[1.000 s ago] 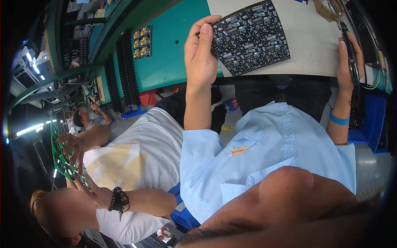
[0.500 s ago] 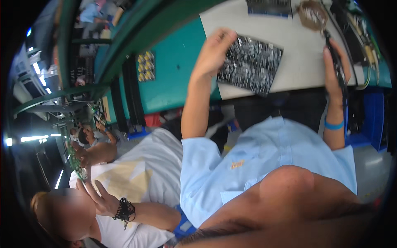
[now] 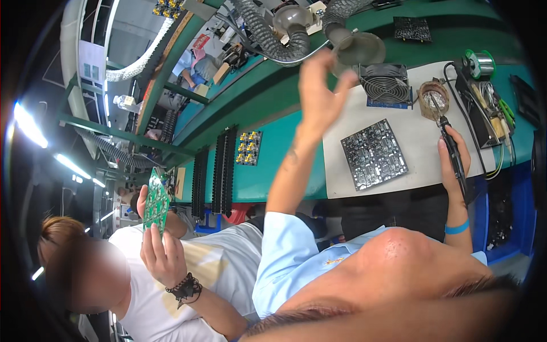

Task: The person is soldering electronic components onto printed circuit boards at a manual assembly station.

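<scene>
Two people sit close together at a long green bench [image 3: 256, 176]. Nearest, on the left, a co-worker in a white shirt holds a green circuit board [image 3: 155, 201] up with both hands. It stands almost on its edge.

A bit farther and to the right is the person's right hand [image 3: 454, 157]. It is closed around the black handle of a soldering iron [image 3: 450, 149]. The thin tip points far, toward a small round holder [image 3: 433, 98] with shiny wire wool in it.

Just left of that hand a dark square circuit board [image 3: 374, 154] lies flat on a pale mat [image 3: 421, 137]. No hand touches it.

Farther still, the person's left hand [image 3: 319, 94] is lifted up off the bench. Its fingers are spread and it holds nothing. It is right beside the round mouth of a grey hose [image 3: 358, 48].

A small black fan [image 3: 385, 85] stands on the far edge of the mat. On the far right sit a reel of shiny wire [image 3: 477, 62] and a black box [image 3: 481, 114].
</scene>
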